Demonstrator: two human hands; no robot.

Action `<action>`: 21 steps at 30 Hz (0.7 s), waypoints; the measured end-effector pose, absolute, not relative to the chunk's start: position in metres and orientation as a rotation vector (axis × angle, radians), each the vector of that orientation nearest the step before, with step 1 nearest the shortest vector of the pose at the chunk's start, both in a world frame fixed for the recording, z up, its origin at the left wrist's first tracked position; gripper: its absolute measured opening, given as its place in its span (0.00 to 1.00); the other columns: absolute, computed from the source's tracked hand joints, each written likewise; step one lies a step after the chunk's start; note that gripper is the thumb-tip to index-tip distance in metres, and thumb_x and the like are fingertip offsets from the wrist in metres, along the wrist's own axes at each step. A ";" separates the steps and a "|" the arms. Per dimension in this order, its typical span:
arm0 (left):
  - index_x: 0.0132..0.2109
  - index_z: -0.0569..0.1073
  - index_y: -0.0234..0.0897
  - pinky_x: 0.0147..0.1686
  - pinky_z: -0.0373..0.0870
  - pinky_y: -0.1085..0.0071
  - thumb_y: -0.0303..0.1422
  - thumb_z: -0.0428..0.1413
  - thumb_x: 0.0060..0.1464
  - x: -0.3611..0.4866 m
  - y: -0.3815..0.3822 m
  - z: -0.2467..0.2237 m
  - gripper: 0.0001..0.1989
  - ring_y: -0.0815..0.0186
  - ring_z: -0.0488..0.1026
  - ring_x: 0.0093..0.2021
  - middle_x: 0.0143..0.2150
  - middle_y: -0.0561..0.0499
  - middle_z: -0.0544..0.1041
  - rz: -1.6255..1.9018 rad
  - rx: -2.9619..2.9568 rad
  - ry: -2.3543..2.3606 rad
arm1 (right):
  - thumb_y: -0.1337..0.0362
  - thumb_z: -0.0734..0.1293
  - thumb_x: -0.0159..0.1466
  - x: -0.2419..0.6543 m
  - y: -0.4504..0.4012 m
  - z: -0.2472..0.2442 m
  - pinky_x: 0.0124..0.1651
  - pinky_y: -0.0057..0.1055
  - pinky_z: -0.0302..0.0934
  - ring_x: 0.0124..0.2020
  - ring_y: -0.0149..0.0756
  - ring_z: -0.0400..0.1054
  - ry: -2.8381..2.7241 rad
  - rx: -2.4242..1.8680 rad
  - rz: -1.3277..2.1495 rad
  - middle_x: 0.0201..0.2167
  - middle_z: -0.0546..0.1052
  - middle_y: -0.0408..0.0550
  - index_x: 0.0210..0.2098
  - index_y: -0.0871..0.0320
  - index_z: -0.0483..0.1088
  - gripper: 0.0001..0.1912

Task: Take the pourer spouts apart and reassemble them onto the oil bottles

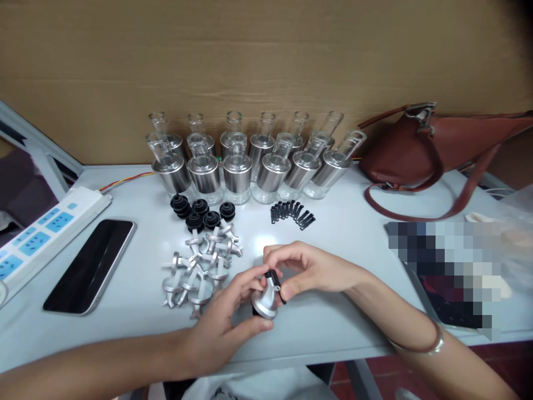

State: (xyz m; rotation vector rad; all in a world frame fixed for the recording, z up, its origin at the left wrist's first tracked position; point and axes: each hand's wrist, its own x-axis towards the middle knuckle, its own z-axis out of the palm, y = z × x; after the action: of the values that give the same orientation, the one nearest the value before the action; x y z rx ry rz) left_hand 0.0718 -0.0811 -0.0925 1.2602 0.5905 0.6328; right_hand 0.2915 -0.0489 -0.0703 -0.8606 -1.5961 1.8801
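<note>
Near the table's front edge, my left hand (pixel 227 319) grips a silver spout (pixel 265 301) by its round base, where some black material shows underneath. My right hand (pixel 306 269) pinches a small black strip cap (pixel 272 277) at the spout's narrow tip, and a black end hangs below the fingers. Left of the hands lies a pile of silver spouts (pixel 201 293). Several black ribbed stoppers (pixel 195 221) sit behind that pile. A row of small black caps (pixel 293 211) lies behind my right hand.
Two rows of glass bottles (pixel 237 175) with metal bands stand at the back. A power strip (pixel 52 225) and a phone (pixel 89 266) lie at left. A brown bag (pixel 403 150) and a partly pixelated dark device (pixel 462 319) are at right.
</note>
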 end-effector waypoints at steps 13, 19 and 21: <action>0.60 0.64 0.53 0.53 0.68 0.69 0.25 0.61 0.56 0.073 -0.082 -0.094 0.29 0.65 0.74 0.49 0.45 0.54 0.73 0.676 1.182 0.562 | 0.48 0.73 0.56 0.291 -0.051 -0.064 0.40 0.30 0.55 0.33 0.30 0.61 -1.760 -0.905 1.689 0.29 0.66 0.39 0.30 0.59 0.70 0.20; 0.61 0.65 0.53 0.51 0.69 0.69 0.25 0.62 0.55 0.073 -0.082 -0.096 0.29 0.65 0.74 0.47 0.44 0.53 0.74 0.660 1.227 0.548 | 0.49 0.73 0.57 0.291 -0.053 -0.063 0.40 0.30 0.55 0.33 0.30 0.61 -1.785 -0.901 1.678 0.29 0.65 0.39 0.28 0.58 0.67 0.19; 0.61 0.65 0.53 0.51 0.69 0.69 0.25 0.61 0.55 0.073 -0.082 -0.096 0.29 0.65 0.74 0.47 0.44 0.52 0.74 0.667 1.224 0.545 | 0.49 0.72 0.57 0.290 -0.053 -0.062 0.40 0.30 0.55 0.33 0.30 0.61 -1.784 -0.910 1.673 0.29 0.65 0.39 0.28 0.58 0.68 0.19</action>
State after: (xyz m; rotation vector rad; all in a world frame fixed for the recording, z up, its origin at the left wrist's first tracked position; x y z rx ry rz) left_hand 0.0730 -0.0816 -0.0961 1.2239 0.5452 0.6667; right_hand 0.2902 -0.0535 -0.0621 -0.9095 -1.7842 1.6726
